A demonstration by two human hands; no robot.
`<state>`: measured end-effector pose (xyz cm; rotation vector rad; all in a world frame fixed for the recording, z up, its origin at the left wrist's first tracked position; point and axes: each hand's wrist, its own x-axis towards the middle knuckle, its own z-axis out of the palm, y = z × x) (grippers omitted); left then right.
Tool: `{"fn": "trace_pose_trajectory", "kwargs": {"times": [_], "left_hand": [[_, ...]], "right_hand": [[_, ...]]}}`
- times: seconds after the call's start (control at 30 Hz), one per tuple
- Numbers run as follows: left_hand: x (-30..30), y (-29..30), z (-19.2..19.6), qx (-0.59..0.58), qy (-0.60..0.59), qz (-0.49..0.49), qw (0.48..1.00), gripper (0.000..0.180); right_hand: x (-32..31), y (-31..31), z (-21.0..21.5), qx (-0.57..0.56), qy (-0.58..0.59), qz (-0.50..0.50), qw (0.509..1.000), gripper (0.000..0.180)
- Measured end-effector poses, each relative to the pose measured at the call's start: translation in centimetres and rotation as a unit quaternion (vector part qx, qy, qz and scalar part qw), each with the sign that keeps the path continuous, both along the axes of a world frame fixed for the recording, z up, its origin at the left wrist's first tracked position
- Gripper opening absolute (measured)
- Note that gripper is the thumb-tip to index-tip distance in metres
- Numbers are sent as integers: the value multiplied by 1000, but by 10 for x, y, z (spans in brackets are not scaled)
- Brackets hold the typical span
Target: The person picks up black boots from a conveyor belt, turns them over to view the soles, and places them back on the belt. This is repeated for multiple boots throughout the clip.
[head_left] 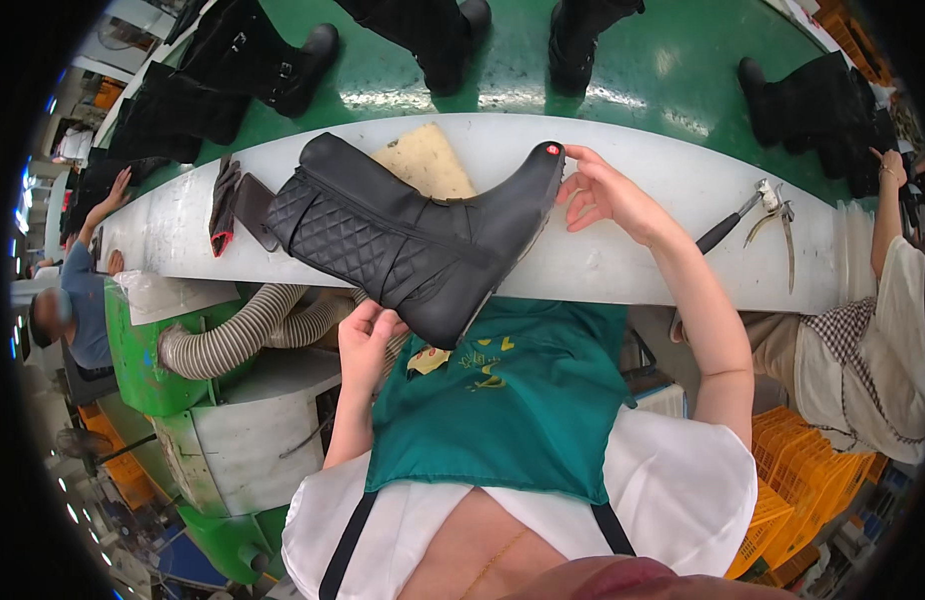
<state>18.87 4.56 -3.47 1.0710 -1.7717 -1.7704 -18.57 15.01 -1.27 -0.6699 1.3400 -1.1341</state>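
A black quilted boot (413, 240) lies on its side across the white bench, its shaft to the far left and its toe to the far right. A small red round mark sits at the toe tip. My left hand (366, 338) pinches the boot's edge by the heel end, at the bench's near edge. Beside the toe, my right hand (605, 195) has its fingers apart, the uppermost fingertip touching the toe and the others next to the sole. Behind the boot lies a stained yellow foam block (423, 162), partly covered by it.
On the white bench (633, 265) lie a black-handled hammer (721, 232) and pincers (786, 235) at right, a dark cloth (224, 200) and flat dark object (253, 208) at left. Black boots (303, 70) stand on the green belt beyond. Co-workers flank me; a ribbed hose (228, 335) hangs below.
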Motion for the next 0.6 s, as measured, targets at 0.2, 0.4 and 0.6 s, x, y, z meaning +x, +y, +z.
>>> {"fn": "trace_pose_trajectory", "kwargs": {"times": [0.2,0.4,0.6], "left_hand": [[-20,3,-4,265,83,74,958,64],[-20,8,28,2,-74,46,996,43],[-27,8,21,-67,125,68,988,58]], "right_hand": [[20,-4,5,-53,98,-28,993,53],[41,2,14,-143,207,-79,965,44],[53,19,37,-239,235,-128,933,46]]}}
